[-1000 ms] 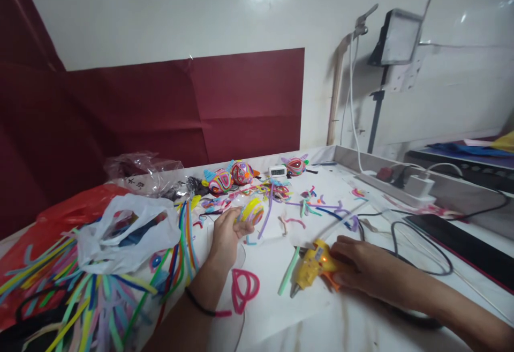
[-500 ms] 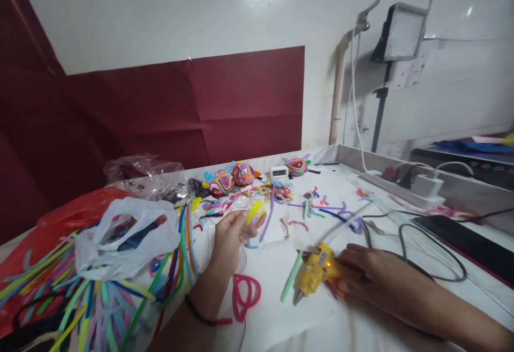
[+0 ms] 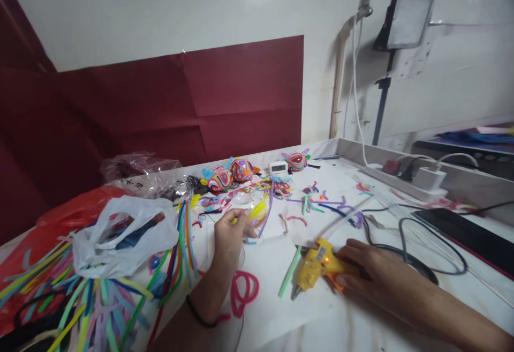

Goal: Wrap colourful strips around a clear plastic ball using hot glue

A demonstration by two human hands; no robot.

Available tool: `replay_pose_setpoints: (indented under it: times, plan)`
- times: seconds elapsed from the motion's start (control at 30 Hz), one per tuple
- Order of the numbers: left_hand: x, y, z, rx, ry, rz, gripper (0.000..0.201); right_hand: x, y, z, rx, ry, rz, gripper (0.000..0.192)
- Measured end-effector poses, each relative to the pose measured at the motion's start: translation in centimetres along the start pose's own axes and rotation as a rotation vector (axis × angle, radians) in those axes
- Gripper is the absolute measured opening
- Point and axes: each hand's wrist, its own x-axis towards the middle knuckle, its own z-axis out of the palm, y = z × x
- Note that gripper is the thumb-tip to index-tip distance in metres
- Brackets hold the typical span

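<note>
My left hand (image 3: 232, 230) is closed in a pinch on a piece with yellow and pink pipe cleaners (image 3: 259, 211), held above the white tabletop. A clear, shiny part shows beside the piece, but its full shape is hard to make out. My right hand (image 3: 371, 266) wraps round the handle of a yellow glue gun (image 3: 315, 266) with an orange trigger and a small glowing light. The gun lies low over the table, its metal nozzle toward me, beside a mint-green pipe cleaner (image 3: 289, 272). A looped pink pipe cleaner (image 3: 244, 290) lies right of my left wrist.
Bundles of coloured pipe cleaners (image 3: 100, 309) and a white plastic bag (image 3: 128, 237) fill the left side. Several decorated colourful figures (image 3: 219, 179) and a small digital clock (image 3: 278, 167) stand at the back. A power strip (image 3: 405, 183), black cable (image 3: 437, 272) and phone (image 3: 469, 239) are right.
My left hand has turned the yellow-and-pink piece slightly, so more of its clear part shows. The right hand stays on the glue gun. The whole view has shifted a little.
</note>
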Motion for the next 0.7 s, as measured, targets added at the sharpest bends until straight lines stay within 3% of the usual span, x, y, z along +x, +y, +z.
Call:
replay_pose_setpoints:
  times: [0.1,0.2,0.43,0.53,0.7]
  plan:
    - [-0.2,0.1,0.1,0.06,0.031,0.041,0.022,-0.2,0.0,0.1,-0.006,0.048,-0.025,0.018]
    - [-0.6,0.4,0.1,0.138,0.045,0.102,0.016,-0.3,-1.0,-0.2,0.037,0.204,-0.134,0.025]
    - [-1.7,1.0,0.3,0.231,-0.007,0.357,0.009,3.1,-7.1,-2.1,0.166,0.575,-0.567,0.021]
    - [-2.1,1.1,0.3,0.278,-0.036,0.463,0.007,4.9,-8.8,-2.3,0.112,0.599,-0.615,0.021]
    - [-2.1,0.8,0.1,0.358,-0.074,0.555,0.006,6.2,-9.3,-2.0,0.054,0.583,-0.616,0.013]
